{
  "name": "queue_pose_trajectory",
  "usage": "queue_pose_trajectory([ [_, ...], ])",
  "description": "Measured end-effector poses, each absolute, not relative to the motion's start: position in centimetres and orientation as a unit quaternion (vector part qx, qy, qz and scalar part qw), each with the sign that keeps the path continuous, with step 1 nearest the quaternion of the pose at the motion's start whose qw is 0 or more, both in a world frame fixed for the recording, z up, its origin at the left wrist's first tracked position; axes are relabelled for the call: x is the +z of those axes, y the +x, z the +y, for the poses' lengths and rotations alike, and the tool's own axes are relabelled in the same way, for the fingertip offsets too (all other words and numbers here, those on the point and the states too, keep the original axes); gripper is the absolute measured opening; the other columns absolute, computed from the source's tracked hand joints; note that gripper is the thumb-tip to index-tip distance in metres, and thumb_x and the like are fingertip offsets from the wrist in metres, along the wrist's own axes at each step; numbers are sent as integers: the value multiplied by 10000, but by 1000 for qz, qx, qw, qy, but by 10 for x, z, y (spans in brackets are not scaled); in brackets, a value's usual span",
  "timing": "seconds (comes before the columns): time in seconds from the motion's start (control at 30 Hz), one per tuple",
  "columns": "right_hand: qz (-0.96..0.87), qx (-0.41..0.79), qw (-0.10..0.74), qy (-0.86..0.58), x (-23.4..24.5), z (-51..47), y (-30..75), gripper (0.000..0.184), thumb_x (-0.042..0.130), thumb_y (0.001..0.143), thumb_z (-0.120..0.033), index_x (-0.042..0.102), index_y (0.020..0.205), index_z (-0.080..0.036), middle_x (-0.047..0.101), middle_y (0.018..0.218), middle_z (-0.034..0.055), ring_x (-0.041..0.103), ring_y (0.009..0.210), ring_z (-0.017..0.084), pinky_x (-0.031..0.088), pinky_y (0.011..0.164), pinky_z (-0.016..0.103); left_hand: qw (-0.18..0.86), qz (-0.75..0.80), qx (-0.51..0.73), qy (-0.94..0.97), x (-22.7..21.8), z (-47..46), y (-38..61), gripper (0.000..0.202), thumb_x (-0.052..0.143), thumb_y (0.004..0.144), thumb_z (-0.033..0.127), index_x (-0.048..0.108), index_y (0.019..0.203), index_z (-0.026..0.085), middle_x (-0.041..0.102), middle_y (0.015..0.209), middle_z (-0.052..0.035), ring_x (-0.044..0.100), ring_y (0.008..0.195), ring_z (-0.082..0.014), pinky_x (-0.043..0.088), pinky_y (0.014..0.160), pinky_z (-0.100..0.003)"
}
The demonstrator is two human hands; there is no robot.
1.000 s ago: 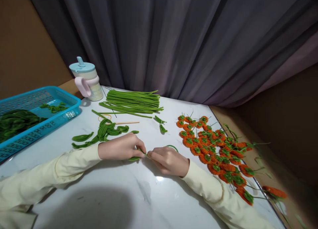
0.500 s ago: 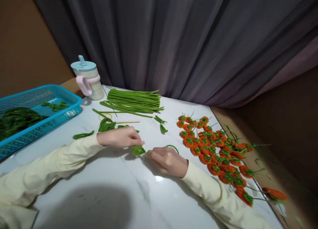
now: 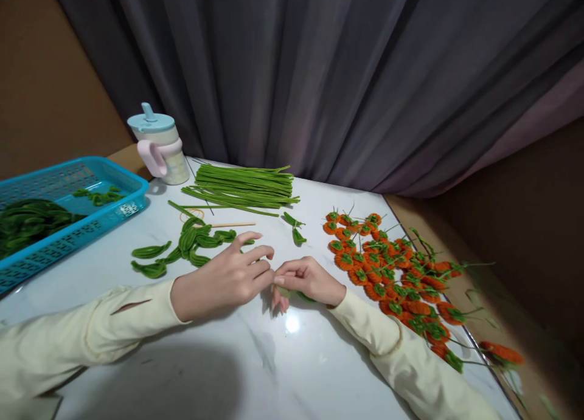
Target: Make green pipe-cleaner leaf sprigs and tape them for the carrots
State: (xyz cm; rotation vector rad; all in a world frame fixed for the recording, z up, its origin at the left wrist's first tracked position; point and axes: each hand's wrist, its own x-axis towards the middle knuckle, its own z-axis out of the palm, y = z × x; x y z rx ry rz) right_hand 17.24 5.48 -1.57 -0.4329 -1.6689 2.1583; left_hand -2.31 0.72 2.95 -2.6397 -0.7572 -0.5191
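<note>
My left hand point(image 3: 230, 280) is back-up at the middle of the table, its far fingers loosely spread. Its index finger bends down to meet my right hand's fingertips, and the thumb is hidden. My right hand point(image 3: 310, 279) pinches with thumb and index finger, the other fingers curled beneath. Between and below the hands shows part of a pale green fuzzy leaf point(image 3: 286, 293), mostly covered. Left and behind lies a loose pile of looped green pipe-cleaner leaves point(image 3: 187, 240). A joined pair of small leaves point(image 3: 297, 234) rests beyond my right hand.
Behind lies a bundle of green pipe cleaners point(image 3: 241, 186), with a thin wooden stick point(image 3: 232, 225) before it. A blue basket point(image 3: 137, 186) holding green pieces and a lidded cup point(image 3: 159, 146) stand left. Many orange fuzzy persimmon-like pieces point(image 3: 374, 259) with wire stems cover the right side.
My left hand has come forward and right, turning back-up over the leaf, which showed plainly between the hands before. My right hand has shifted slightly. More of the leaf pile is uncovered.
</note>
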Motion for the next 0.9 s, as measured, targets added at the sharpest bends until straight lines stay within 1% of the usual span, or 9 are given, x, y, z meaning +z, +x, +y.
queue_pose_trajectory([
  [0.17, -572, 786, 186, -146, -20, 58, 174, 305, 664, 818, -371, 615, 779, -73, 661, 665, 78, 612, 503, 135, 510, 533, 259, 53, -290, -188, -937, 34, 11, -29, 271, 370, 858, 9, 604, 868, 144, 635, 768, -34, 531, 894, -195, 258, 963, -436],
  [0.37, -574, 788, 175, -138, -21, 58, 174, 297, 675, 808, -367, 600, 794, -80, 656, 666, 70, 615, 522, 136, 516, 545, 262, -62, -315, -197, -926, 33, 11, -28, 237, 408, 889, 90, 632, 868, 163, 639, 767, -22, 518, 887, -185, 207, 993, -440],
  [0.47, -613, 760, 168, -139, -15, 57, 175, 294, 647, 826, -378, 593, 804, -89, 651, 664, 62, 607, 511, 131, 515, 541, 257, -161, -357, -189, -900, 34, 12, -27, 226, 438, 899, 154, 653, 834, 184, 637, 766, -17, 522, 894, -179, 222, 984, -424],
  [0.53, -667, 711, 168, -144, -10, 55, 176, 292, 593, 863, -381, 595, 802, -96, 647, 660, 61, 606, 516, 130, 512, 543, 249, -257, -391, -179, -866, 35, 16, -28, 170, 517, 865, 220, 672, 802, 192, 641, 779, -19, 534, 894, -181, 288, 939, -375],
  [0.63, -794, 561, 191, -134, -5, 52, 178, 291, 457, 938, -323, 610, 810, -110, 640, 629, 57, 619, 562, 136, 500, 576, 232, -450, -444, -129, -764, 35, 25, -30, 176, 608, 784, 325, 695, 803, 174, 655, 785, -27, 565, 784, -173, 401, 734, -268],
  [0.73, -892, 383, 219, -101, -7, 50, 179, 297, 349, 953, -244, 604, 867, -118, 644, 653, 72, 615, 607, 148, 484, 603, 241, -597, -466, -78, -649, 32, 34, -32, 247, 608, 748, 354, 690, 812, 130, 650, 699, -29, 556, 651, -151, 391, 582, -221],
  [0.8, -906, 343, 227, -99, -12, 50, 179, 295, 332, 948, -230, 598, 880, -121, 649, 669, 77, 612, 610, 150, 483, 606, 246, -595, -465, -66, -653, 31, 37, -33, 272, 576, 772, 373, 681, 799, 124, 649, 699, -36, 558, 660, -154, 398, 599, -225],
  [0.83, -900, 357, 226, -111, -14, 50, 179, 299, 337, 950, -236, 602, 865, -125, 649, 656, 69, 612, 598, 145, 486, 606, 241, -557, -464, -68, -685, 31, 37, -34, 282, 563, 791, 388, 676, 814, 131, 656, 748, -44, 567, 713, -166, 409, 647, -239],
  [0.9, -861, 437, 215, -147, -18, 51, 177, 319, 373, 955, -278, 614, 806, -132, 642, 611, 47, 615, 565, 131, 495, 600, 227, -425, -458, -91, -775, 31, 34, -34, 316, 594, 791, 426, 652, 941, 155, 651, 923, -69, 552, 913, -221, 400, 803, -298],
])
